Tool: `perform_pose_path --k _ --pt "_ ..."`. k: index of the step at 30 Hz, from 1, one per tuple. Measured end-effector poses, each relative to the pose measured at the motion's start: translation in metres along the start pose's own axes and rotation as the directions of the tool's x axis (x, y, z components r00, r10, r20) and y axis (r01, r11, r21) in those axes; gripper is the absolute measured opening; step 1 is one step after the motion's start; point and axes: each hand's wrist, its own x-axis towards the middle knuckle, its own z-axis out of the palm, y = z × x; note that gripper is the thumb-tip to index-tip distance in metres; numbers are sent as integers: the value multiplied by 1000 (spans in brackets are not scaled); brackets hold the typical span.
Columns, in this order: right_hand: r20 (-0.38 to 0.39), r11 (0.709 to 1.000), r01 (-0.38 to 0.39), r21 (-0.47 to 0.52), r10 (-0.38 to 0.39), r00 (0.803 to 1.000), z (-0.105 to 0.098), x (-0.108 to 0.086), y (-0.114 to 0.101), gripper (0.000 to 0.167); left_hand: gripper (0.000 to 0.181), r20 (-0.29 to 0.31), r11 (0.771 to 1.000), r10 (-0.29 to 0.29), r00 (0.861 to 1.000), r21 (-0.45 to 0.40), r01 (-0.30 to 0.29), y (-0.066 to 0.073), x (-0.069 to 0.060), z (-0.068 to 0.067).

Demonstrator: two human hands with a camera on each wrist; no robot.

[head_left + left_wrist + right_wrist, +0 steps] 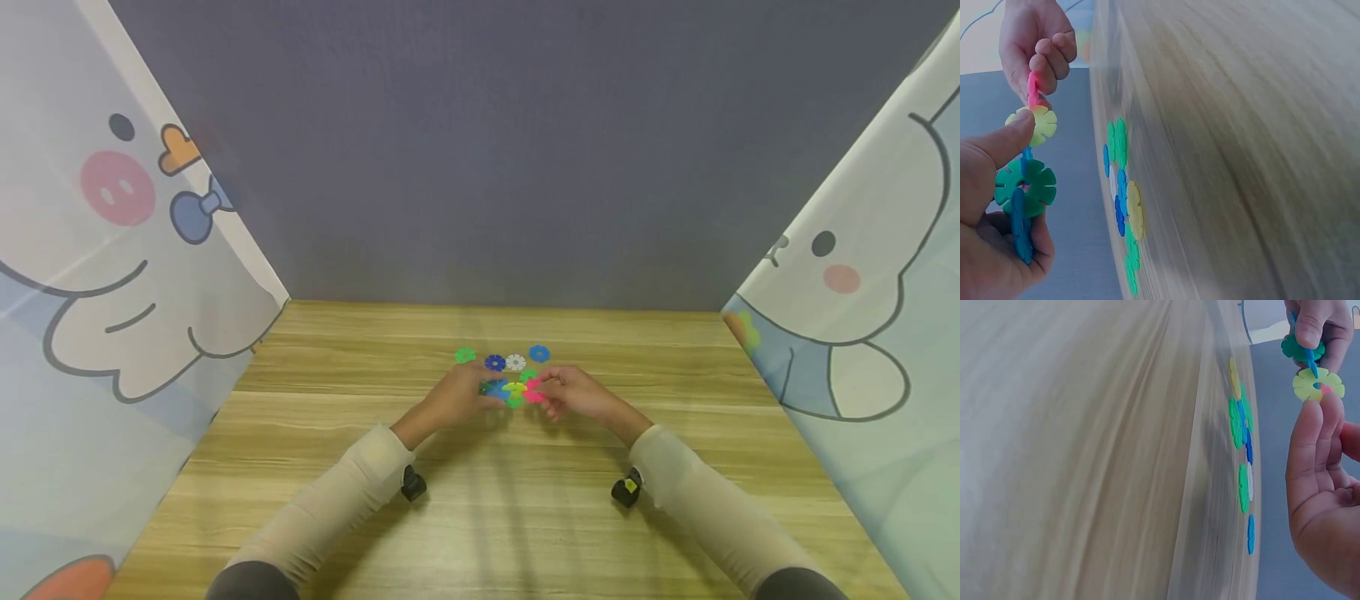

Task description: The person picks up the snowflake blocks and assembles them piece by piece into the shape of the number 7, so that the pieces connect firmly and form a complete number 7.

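A chain of notched flower discs runs between the two hands, held above the table. My left hand [456, 395] grips its blue and green end; the green disc [1025, 187] and a blue disc [1021, 226] lie against the fingers, and the thumb reaches the yellow disc [1040, 125]. My right hand [581, 393] pinches the pink disc [533, 391] between thumb and fingers. In the left wrist view the pink disc [1032, 91] meets the yellow one edge-on. In the right wrist view fingers mostly hide the pink disc.
Several loose discs lie flat on the wooden table [360, 358] beyond and beneath the hands, among them a green [465, 355], a dark blue [495, 363], a white [515, 362] and a blue one [539, 353]. A grey panel [480, 167] stands behind, with printed cartoon sheets at both sides.
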Motion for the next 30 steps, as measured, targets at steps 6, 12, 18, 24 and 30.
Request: perform_pose_path --k 6,12,18,24,30 --pt "3 999 12 43 -13 1000 6 1 -4 32 54 -14 1000 12 1000 21 -12 -1 -3 -1" --pt "-8 996 -10 93 11 1000 9 3 -6 35 53 -21 998 22 1000 54 -21 -3 -3 0" --pt "-19 993 -15 114 17 1000 13 5 -6 31 51 -37 988 80 996 133 -74 -4 -2 1" --pt "-32 992 -10 127 14 999 16 7 -6 29 50 -45 980 85 995 185 -76 -3 -1 2" --pt "-27 994 -15 108 18 999 16 8 -8 27 50 -29 984 83 996 162 -78 -1 0 -2"
